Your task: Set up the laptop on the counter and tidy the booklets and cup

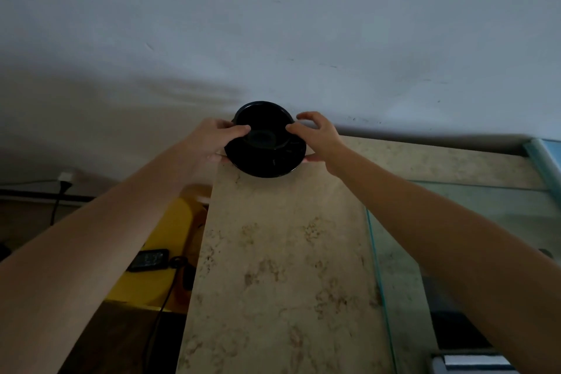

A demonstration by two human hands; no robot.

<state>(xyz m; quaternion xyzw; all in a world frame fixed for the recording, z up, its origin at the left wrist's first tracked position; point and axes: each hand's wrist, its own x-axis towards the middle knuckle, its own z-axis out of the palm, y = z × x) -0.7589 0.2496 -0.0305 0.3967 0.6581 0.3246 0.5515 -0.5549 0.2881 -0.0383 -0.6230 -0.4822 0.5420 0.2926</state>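
Observation:
A black cup (262, 123) sits on a black saucer (267, 162) at the far end of the beige stone counter (282, 267), close to the wall. My left hand (209, 140) grips the saucer's left edge, with the thumb over the cup's rim. My right hand (318, 135) holds the saucer's right edge, thumb on the cup rim and the other fingers spread above. No laptop or booklets are in view.
A glass panel (455, 222) adjoins the counter on the right. Below on the left stands a yellow surface (158, 276) with a dark phone-like device (148, 259) and a black cable (170, 291). A wall socket (65, 181) is at far left.

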